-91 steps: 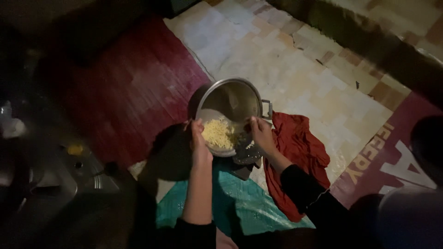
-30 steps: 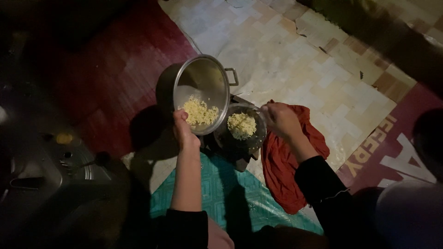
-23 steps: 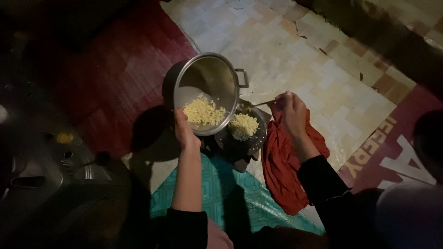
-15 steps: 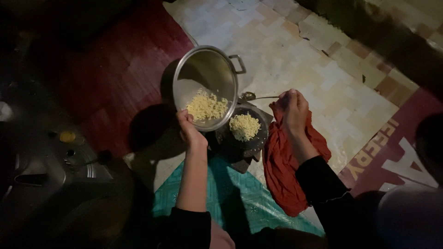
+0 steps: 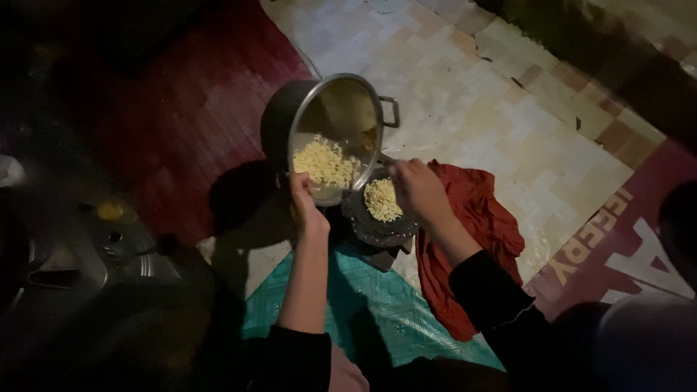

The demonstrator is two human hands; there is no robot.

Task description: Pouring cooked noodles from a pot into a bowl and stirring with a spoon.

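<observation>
Right hand (image 5: 415, 190) back at steel pot (image 5: 335, 131)

Shown were one steel pot (image 5: 341, 116), one dark bowl (image 5: 377, 225), two noodle heaps (image 5: 324, 161), one red cloth (image 5: 472, 232), one teal mat (image 5: 377, 319), two hands (image 5: 308, 210).

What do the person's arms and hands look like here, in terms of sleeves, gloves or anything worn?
Both hands are bare: no gloves show on the left hand or the right hand. Each arm wears a dark, apparently black sleeve; the left sleeve is pushed up near the elbow, and the right sleeve ends partway along the forearm. The dim light hides finer details such as rings.
</observation>
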